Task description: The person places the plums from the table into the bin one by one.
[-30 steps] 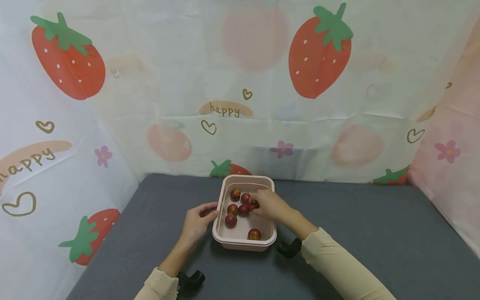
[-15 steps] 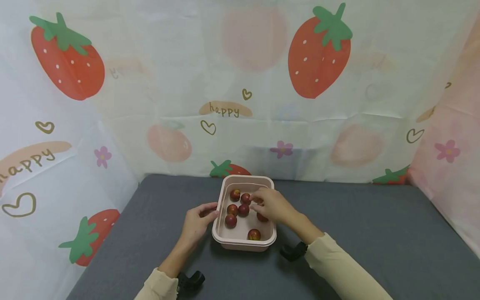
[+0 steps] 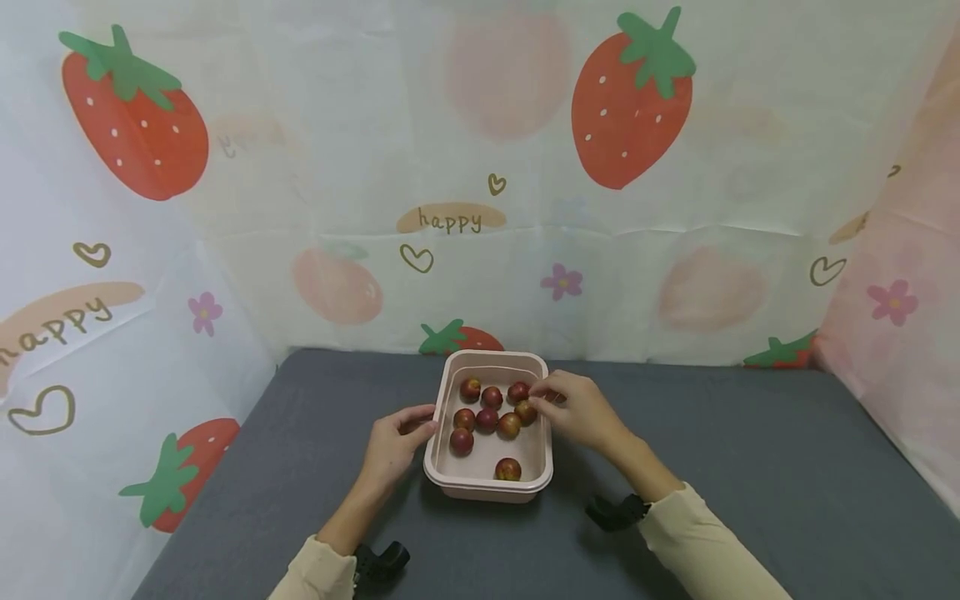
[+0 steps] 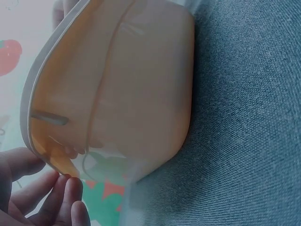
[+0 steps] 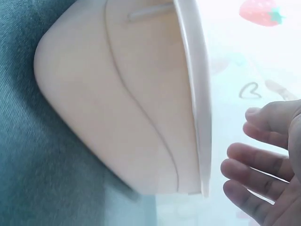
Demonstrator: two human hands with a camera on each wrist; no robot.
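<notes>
A pale pink plastic tub [image 3: 487,490] holds several small red-and-yellow plums [image 3: 508,427]. At its left side my left hand [image 3: 397,446] pinches the rim, thumb and fingertips meeting there in the left wrist view, where the tub wall [image 4: 136,89] fills the middle. My right hand [image 3: 581,408] hovers over the right rim with nothing in it. In the right wrist view its fingers [image 5: 256,157] are loosely bent and apart from the tub rim [image 5: 202,108]. One plum [image 3: 526,412] lies just beside those fingertips in the head view.
The tub stands on a grey cloth-covered table [image 3: 720,467], near the back edge. Behind it hangs a white curtain [image 3: 480,283] printed with strawberries and hearts. Black wrist mounts [image 3: 617,512] sit under both forearms.
My right hand has let go of a plum and drawn back rightward to the tub's rim. Plums on the right side have shifted and now show. The left hand stays put.
</notes>
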